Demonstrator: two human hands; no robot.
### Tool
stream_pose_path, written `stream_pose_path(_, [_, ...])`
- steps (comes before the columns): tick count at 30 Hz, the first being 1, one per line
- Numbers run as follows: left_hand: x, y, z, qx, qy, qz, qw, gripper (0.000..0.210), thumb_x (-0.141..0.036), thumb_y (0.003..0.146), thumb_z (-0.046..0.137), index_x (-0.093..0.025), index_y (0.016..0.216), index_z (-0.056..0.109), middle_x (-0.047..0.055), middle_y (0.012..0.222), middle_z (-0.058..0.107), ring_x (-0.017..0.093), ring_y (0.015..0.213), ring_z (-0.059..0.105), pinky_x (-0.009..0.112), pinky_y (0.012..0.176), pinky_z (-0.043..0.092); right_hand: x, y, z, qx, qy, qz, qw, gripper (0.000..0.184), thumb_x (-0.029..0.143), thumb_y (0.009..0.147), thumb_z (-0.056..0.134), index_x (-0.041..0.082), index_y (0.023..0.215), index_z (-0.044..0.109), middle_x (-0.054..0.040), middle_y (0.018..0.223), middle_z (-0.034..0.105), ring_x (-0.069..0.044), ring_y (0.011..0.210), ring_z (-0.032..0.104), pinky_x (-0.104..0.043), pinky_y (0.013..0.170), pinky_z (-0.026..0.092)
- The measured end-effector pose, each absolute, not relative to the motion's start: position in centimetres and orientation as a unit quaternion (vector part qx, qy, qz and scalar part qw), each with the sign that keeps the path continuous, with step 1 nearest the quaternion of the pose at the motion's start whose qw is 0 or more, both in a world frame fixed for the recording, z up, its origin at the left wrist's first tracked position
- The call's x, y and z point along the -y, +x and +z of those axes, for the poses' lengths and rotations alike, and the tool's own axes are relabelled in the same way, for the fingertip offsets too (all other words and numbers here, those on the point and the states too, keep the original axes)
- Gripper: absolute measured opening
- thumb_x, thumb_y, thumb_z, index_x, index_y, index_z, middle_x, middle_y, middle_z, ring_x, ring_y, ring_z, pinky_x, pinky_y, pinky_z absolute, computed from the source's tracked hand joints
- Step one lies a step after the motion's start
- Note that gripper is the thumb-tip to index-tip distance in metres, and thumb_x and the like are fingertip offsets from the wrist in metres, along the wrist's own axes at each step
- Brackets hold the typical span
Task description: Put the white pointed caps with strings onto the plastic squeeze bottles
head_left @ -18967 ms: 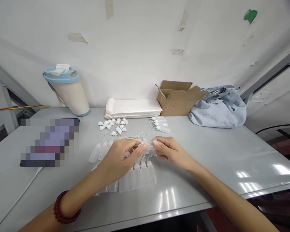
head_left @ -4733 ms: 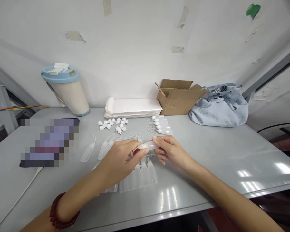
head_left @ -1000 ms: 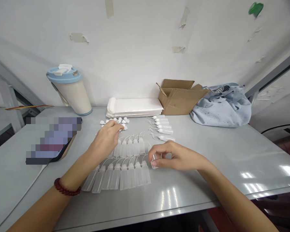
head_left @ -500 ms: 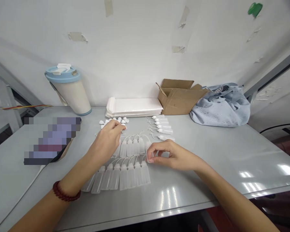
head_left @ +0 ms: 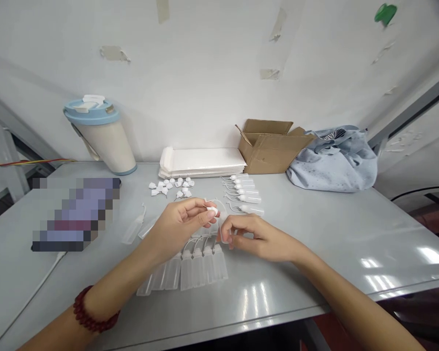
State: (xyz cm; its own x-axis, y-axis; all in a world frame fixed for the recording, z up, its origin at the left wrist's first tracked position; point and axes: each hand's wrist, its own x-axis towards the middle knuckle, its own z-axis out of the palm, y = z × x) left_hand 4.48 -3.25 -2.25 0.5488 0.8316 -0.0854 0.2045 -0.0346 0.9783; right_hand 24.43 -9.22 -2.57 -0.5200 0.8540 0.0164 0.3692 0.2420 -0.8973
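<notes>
Between the thumb and fingers of my left hand (head_left: 185, 219) is a small white cap (head_left: 212, 210) with a thin needle-like tip. My right hand (head_left: 254, 236) pinches a clear plastic squeeze bottle (head_left: 224, 229), held upright just right of the cap. In front of my hands lies a row of translucent bottles (head_left: 197, 270) with thin strap-like tails; my left forearm covers part of it. Loose white caps (head_left: 164, 186) sit in a cluster behind my left hand. Capped bottles (head_left: 249, 198) lie in a column behind my right hand.
White padded envelopes (head_left: 205, 161) are stacked against the wall beside an opened cardboard box (head_left: 274, 151). A grey-blue cloth bundle (head_left: 332, 163) lies at right. On the left stand a tumbler (head_left: 104, 136) and, nearer, a blurred-out phone (head_left: 78, 214) with a cable.
My left hand has moved from the cap cluster rightward and nearer, carrying a white cap to the bottle. My right hand has stayed almost in place, still holding the bottle.
</notes>
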Motion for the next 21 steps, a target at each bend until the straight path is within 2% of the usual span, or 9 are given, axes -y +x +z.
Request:
stream_pose_path(6, [3.96,4.96,-2.76,-0.377,0.652,0.271,0.6,0.02,-0.038,0.081,0.062,-0.02,0.085,0.068,0.002,0.088,0.069,0.016,0.081,0.064,0.029,0.075,0.054,9.35,24.4,-2.58,0.746,-0.405,0.465,0.25,0.023,0.004,0.08,0.043,0.018,0.085,0.06,0.0006,0.078,0.06,-0.011,0.068,0.052,-0.023,0.064,0.042])
stream_pose_path(11, [4.03,4.91,-2.58,-0.347,0.676,0.217,0.613,0.021,-0.036,0.085,0.056,-0.019,0.079,0.067,0.002,0.084,0.066,0.015,0.074,0.06,0.028,0.071,0.051,9.49,24.2,-2.66,0.745,-0.398,0.473,0.25,0.019,0.004,0.077,0.05,0.017,0.081,0.062,0.0022,0.074,0.06,-0.009,0.064,0.051,-0.021,0.059,0.039])
stream_pose_path(16, [3.93,4.76,-2.28,-0.344,0.676,0.202,0.62,0.023,-0.037,0.085,0.055,-0.019,0.075,0.066,0.002,0.083,0.063,0.014,0.072,0.057,0.028,0.07,0.049,9.45,24.39,-2.67,0.719,-0.385,0.517,0.259,0.017,0.007,0.081,0.049,0.017,0.083,0.062,0.0008,0.077,0.062,-0.011,0.069,0.053,-0.023,0.063,0.04])
stream_pose_path(21, [3.85,4.33,-1.99,-0.316,0.682,0.197,0.629,0.022,-0.036,0.086,0.054,-0.019,0.082,0.067,0.002,0.084,0.063,0.016,0.076,0.057,0.03,0.074,0.048,9.21,24.66,-2.8,0.651,-0.338,0.611,0.299,0.012,0.011,0.084,0.05,0.016,0.084,0.061,-0.0018,0.078,0.063,-0.011,0.07,0.052,-0.024,0.064,0.04])
